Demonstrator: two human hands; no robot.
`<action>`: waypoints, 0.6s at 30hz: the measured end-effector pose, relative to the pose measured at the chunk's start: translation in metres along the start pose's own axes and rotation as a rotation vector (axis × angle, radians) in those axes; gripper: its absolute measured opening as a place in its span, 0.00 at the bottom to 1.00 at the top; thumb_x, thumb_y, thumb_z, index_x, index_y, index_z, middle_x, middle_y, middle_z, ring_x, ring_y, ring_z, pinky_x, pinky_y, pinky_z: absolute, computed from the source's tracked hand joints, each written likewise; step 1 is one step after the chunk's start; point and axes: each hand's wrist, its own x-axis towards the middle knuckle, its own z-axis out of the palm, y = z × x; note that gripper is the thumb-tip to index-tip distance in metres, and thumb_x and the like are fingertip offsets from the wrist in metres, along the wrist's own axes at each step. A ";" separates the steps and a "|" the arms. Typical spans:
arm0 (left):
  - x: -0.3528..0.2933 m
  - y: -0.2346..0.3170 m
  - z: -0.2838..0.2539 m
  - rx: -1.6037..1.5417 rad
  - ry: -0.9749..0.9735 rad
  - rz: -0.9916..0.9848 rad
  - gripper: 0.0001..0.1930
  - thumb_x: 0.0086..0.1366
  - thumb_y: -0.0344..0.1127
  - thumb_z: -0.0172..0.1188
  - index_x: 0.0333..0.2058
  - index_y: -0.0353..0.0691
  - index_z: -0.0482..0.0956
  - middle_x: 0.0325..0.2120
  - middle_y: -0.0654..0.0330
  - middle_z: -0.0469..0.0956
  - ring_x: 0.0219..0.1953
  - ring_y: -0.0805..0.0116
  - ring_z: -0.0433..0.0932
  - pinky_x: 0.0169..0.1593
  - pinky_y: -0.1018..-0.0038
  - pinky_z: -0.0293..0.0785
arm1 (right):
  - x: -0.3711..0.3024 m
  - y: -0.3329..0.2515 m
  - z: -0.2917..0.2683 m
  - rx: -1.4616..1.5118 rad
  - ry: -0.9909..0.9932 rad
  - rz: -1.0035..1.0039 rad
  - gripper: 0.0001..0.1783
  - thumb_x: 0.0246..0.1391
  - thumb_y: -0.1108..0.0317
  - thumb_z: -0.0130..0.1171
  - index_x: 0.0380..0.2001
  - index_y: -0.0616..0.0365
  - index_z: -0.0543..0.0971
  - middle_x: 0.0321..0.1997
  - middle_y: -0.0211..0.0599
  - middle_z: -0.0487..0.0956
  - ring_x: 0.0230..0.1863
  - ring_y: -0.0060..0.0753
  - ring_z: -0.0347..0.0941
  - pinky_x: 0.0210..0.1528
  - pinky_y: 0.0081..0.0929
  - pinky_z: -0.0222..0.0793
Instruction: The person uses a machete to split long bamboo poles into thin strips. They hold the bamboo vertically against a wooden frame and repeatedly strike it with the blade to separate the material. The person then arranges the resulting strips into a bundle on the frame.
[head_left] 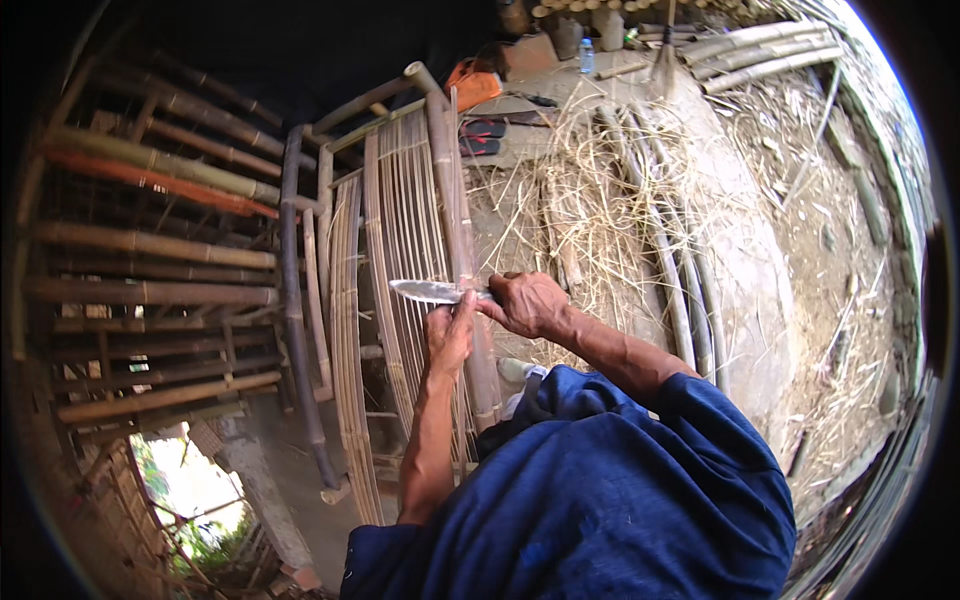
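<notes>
Gripping knife (425, 291), right hand (532, 305) fisted

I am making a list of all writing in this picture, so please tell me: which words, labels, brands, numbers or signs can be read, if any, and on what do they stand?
No text can be read here.
Blue bottle: too small to tell if it bears a label.
Knife in the right hand: no readable marking.
Dark blue shirt: no readable lettering.
</notes>
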 end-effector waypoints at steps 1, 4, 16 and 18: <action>-0.002 -0.002 0.016 0.077 -0.008 0.017 0.20 0.69 0.49 0.60 0.50 0.40 0.78 0.14 0.76 0.61 0.12 0.88 0.55 0.14 0.83 0.49 | -0.007 0.010 -0.015 0.002 0.023 0.040 0.35 0.62 0.35 0.45 0.34 0.60 0.78 0.26 0.57 0.80 0.32 0.60 0.80 0.34 0.50 0.74; -0.029 0.007 0.059 0.053 -0.127 0.081 0.24 0.70 0.37 0.57 0.62 0.37 0.68 0.14 0.77 0.61 0.12 0.88 0.55 0.15 0.85 0.50 | -0.018 0.050 -0.055 -0.006 -0.001 0.220 0.37 0.62 0.33 0.43 0.30 0.60 0.79 0.23 0.55 0.80 0.28 0.59 0.79 0.31 0.51 0.74; -0.146 0.013 0.080 0.338 -0.289 0.204 0.30 0.68 0.33 0.56 0.65 0.26 0.61 0.13 0.75 0.63 0.14 0.88 0.57 0.18 0.83 0.51 | 0.002 0.184 -0.186 -0.062 0.188 0.408 0.44 0.64 0.28 0.29 0.28 0.56 0.80 0.21 0.45 0.77 0.23 0.41 0.74 0.26 0.43 0.71; -0.166 0.014 0.071 0.444 -0.271 0.223 0.27 0.69 0.34 0.55 0.63 0.27 0.64 0.14 0.74 0.64 0.16 0.87 0.58 0.20 0.83 0.53 | 0.011 0.204 -0.196 -0.039 0.276 0.424 0.45 0.63 0.26 0.28 0.27 0.57 0.78 0.25 0.46 0.77 0.23 0.40 0.73 0.26 0.44 0.71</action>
